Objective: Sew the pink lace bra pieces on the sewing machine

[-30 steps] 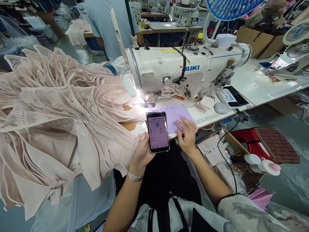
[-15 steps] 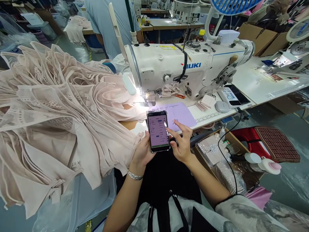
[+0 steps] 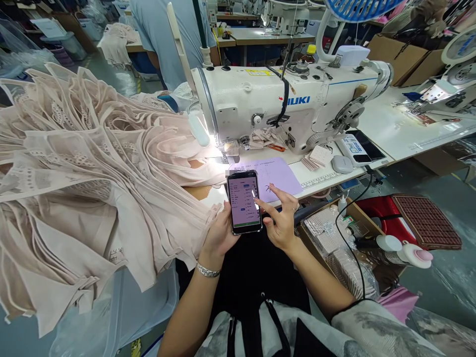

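My left hand [image 3: 220, 229] is closed around the left edge and lower part of a smartphone [image 3: 244, 203], which is tilted up with its lit screen towards me. My right hand [image 3: 281, 216] is at the phone's right side with its fingers spread, one fingertip on or just over the screen's right edge. The screen text is too small to read. Behind the phone, partly covered by it, lies a purple sheet of paper [image 3: 282, 173]. To the left, a big heap of pale beige garment pieces [image 3: 148, 198] with lace edges reaches up to my left wrist.
A white sewing machine [image 3: 238, 94] with its lamp lit stands behind the paper. Earbud case [image 3: 342, 164] and power bank [image 3: 353, 145] lie to the right. Below are a cardboard box [image 3: 366, 218] of packs and a clear plastic bin [image 3: 145, 302]. A person in blue [image 3: 173, 39] is beyond.
My right fingertip has shifted slightly left, further over the phone's screen. The phone stays in my left hand, and the rest looks the same.
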The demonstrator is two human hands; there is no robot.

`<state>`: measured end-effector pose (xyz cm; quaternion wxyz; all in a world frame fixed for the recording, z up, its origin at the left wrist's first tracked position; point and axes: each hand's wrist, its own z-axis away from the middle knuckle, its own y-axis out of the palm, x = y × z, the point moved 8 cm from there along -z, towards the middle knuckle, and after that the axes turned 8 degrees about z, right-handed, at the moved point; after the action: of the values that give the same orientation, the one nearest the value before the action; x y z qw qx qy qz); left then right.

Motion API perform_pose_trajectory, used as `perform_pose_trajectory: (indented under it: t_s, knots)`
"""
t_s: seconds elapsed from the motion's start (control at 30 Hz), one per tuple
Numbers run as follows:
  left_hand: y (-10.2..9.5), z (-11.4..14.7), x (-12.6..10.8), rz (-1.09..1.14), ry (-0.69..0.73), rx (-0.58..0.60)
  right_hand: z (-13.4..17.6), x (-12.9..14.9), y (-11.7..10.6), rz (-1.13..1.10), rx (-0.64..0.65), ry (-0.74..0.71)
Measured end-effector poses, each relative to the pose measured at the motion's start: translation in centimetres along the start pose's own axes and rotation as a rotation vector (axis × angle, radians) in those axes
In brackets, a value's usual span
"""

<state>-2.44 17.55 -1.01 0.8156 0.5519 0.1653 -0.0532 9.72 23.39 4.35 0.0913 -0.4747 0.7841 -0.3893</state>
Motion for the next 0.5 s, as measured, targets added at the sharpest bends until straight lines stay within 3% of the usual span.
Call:
perform_pose_trajectory:
  t_s: [0.23,0.5]
  knots:
    - [0.0,0.0,0.0,-0.026,-0.005,0.020,1.2,0.6,-2.5,-0.130,-0.296,-0.129]
    - [-0.5,-0.2,-0.2,-0.045,0.033,0.010,2.2,1.8,-2.2,-0.134,-0.222,-0.272]
